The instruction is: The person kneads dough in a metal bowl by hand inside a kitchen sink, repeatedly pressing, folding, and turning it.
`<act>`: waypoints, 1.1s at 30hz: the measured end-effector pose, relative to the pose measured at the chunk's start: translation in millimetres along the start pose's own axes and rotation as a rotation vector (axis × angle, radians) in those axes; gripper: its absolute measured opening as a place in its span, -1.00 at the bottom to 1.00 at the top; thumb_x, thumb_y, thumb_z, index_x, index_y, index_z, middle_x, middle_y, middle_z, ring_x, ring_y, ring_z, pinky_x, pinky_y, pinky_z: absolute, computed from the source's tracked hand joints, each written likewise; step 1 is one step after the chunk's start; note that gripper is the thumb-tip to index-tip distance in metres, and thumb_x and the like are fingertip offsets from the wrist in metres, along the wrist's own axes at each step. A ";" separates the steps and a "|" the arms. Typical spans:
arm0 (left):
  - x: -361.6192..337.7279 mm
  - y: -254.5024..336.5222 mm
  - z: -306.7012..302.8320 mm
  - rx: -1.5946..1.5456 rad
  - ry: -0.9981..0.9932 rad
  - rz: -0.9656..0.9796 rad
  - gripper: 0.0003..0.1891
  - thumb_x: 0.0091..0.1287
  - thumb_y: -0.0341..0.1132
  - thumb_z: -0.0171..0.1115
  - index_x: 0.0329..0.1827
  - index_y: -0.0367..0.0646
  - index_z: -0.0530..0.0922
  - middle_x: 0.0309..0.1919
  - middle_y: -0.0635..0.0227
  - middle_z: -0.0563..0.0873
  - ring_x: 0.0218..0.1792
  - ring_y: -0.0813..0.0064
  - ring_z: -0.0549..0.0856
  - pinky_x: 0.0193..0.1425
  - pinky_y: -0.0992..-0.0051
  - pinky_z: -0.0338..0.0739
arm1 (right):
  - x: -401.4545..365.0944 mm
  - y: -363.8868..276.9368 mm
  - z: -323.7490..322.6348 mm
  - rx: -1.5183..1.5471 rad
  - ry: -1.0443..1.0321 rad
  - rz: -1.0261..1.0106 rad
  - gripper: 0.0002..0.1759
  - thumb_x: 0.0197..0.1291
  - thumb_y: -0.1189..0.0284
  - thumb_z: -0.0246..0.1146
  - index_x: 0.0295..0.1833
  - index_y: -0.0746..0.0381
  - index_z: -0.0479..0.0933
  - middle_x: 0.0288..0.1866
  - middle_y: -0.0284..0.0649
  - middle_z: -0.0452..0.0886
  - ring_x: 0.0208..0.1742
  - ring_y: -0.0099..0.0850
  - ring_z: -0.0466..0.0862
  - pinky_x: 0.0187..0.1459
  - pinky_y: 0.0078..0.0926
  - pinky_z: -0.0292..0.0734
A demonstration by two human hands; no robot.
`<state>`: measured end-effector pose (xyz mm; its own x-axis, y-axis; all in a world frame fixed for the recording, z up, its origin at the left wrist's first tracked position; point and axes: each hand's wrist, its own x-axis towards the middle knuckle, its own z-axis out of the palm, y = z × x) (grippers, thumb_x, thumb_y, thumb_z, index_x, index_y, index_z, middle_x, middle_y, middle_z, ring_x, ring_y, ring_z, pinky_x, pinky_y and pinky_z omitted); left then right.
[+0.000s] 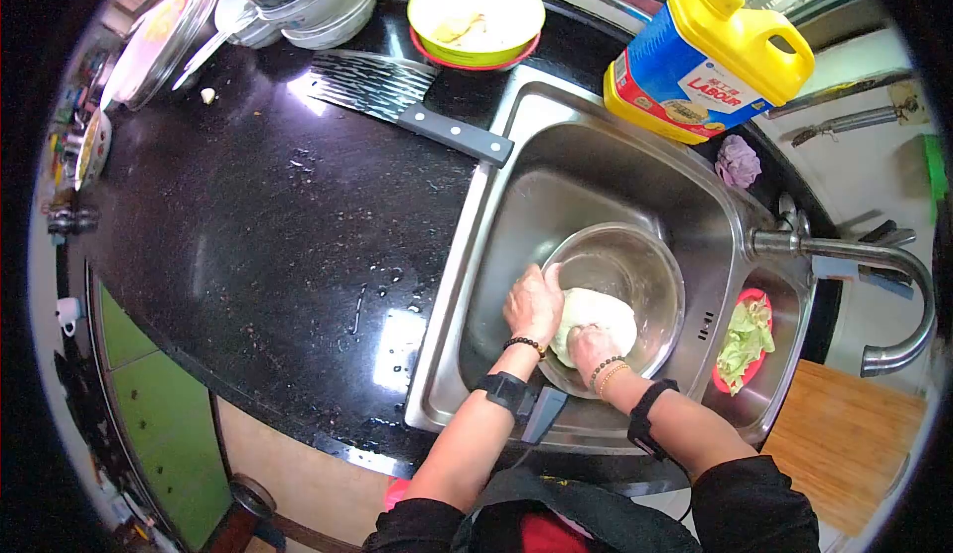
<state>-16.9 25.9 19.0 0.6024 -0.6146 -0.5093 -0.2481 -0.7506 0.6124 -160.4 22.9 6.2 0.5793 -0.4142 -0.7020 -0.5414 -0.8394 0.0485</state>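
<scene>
A steel bowl (pixel 663 285) stands in the large basin of the sink. Inside it lies a pale, rounded cabbage (pixel 608 313). My left hand (pixel 534 305) grips the left rim of the bowl, its thumb toward the cabbage. Pressed against the lower part of the cabbage is my right hand (pixel 593 345), its fingers curled and partly hidden. Whether there is water in the bowl is hard to make out.
Left of the sink (pixel 476 245), a cleaver (pixel 437 126) lies on the black counter (pixel 268 215), its handle reaching the sink's rim. Behind are a yellow bowl (pixel 476 7) and a detergent jug (pixel 695 67). A faucet (pixel 874 250) and torn leaves (pixel 745 345) are at right.
</scene>
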 end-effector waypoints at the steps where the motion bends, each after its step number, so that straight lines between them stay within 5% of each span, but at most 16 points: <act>1: 0.0 -0.6 0.9 0.016 0.018 0.015 -0.58 0.30 0.01 -0.05 -0.35 -0.23 0.49 -0.39 -0.03 0.63 -0.29 -0.09 0.60 -0.23 0.04 0.46 | 1.3 1.5 -0.3 0.008 -0.004 0.002 -0.85 -0.01 0.51 0.11 -0.28 0.29 0.48 -0.36 -0.07 0.61 -0.22 -0.31 0.63 -0.20 -0.43 0.52; 10: -1.0 -0.1 0.6 0.019 0.033 0.015 -0.60 0.29 -0.01 -0.03 -0.36 -0.23 0.49 -0.40 -0.05 0.63 -0.29 -0.09 0.60 -0.22 0.05 0.45 | 19.6 -1.4 4.1 0.085 0.130 0.188 -0.87 0.02 0.50 0.10 -0.38 0.25 0.56 -0.43 -0.10 0.63 -0.38 -0.32 0.67 -0.39 -0.43 0.56; 15: -2.7 1.5 -8.6 -0.040 0.002 0.029 -0.55 0.28 0.04 -0.06 -0.34 -0.22 0.53 -0.34 -0.10 0.62 -0.22 -0.09 0.59 -0.14 0.04 0.43 | 32.8 7.1 13.6 0.086 0.189 0.096 -0.83 0.04 0.49 0.07 -0.43 0.23 0.58 -0.44 -0.15 0.64 -0.39 -0.28 0.67 -0.36 -0.38 0.56; 21: 1.5 -2.8 -2.6 -0.054 0.011 0.054 -0.55 0.26 0.06 -0.04 -0.29 -0.19 0.55 -0.33 -0.05 0.63 -0.21 -0.07 0.60 -0.13 0.09 0.46 | -26.7 29.9 -52.0 0.091 0.021 -0.197 -0.68 -0.05 0.36 0.19 -0.16 0.30 0.47 -0.17 -0.01 0.55 -0.06 -0.20 0.56 -0.06 -0.26 0.48; 23: 0.5 0.4 -5.2 -0.045 0.010 0.056 -0.56 0.26 0.05 -0.04 -0.30 -0.20 0.55 -0.33 -0.05 0.63 -0.23 -0.07 0.60 -0.15 0.09 0.47 | -34.4 42.6 -79.0 0.371 0.062 -0.321 -0.64 -0.08 0.30 0.23 -0.17 0.27 0.48 -0.15 -0.03 0.53 -0.05 -0.17 0.53 -0.05 -0.25 0.47; 25: 1.0 0.0 -4.5 -0.043 0.032 0.070 -0.55 0.27 0.05 -0.04 -0.31 -0.21 0.55 -0.34 -0.06 0.63 -0.23 -0.07 0.60 -0.14 0.09 0.47 | -7.4 55.2 -86.6 0.311 0.214 -0.359 -0.58 -0.10 0.22 0.24 -0.13 0.24 0.48 -0.17 -0.03 0.53 -0.03 -0.13 0.51 -0.01 -0.23 0.44; 28: 2.5 0.7 -5.7 -0.056 0.001 0.067 -0.55 0.26 0.04 -0.04 -0.30 -0.22 0.54 -0.34 -0.08 0.63 -0.21 -0.08 0.60 -0.12 0.08 0.46 | 38.7 42.8 -86.7 0.179 0.159 -0.266 -0.41 -0.19 0.09 0.29 -0.02 0.19 0.48 -0.09 -0.07 0.53 0.04 -0.17 0.49 0.10 -0.23 0.36; 31: 2.6 0.1 -3.8 -0.066 0.049 0.081 -0.52 0.26 0.08 -0.05 -0.39 -0.23 0.52 -0.39 -0.08 0.62 -0.26 -0.09 0.59 -0.18 0.10 0.45 | 63.6 8.8 -69.2 -0.039 -0.138 -0.214 -0.09 -0.41 -0.14 0.40 0.12 0.14 0.46 0.19 -0.08 0.40 0.24 -0.21 0.35 0.23 -0.24 0.15; 33: 1.2 0.6 -2.7 -0.054 0.030 0.068 -0.53 0.26 0.08 -0.05 -0.38 -0.22 0.51 -0.40 -0.08 0.62 -0.26 -0.10 0.59 -0.18 0.10 0.45 | 59.9 0.4 -78.7 -0.115 -0.223 -0.204 -0.17 -0.40 -0.06 0.40 0.08 0.14 0.48 0.13 -0.09 0.43 0.22 -0.22 0.36 0.21 -0.25 0.17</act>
<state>-14.3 25.4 20.4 0.6085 -0.6557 -0.4470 -0.2486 -0.6924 0.6773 -77.9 -30.0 20.1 0.5143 -0.1562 -0.8433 -0.3480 -0.9367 -0.0387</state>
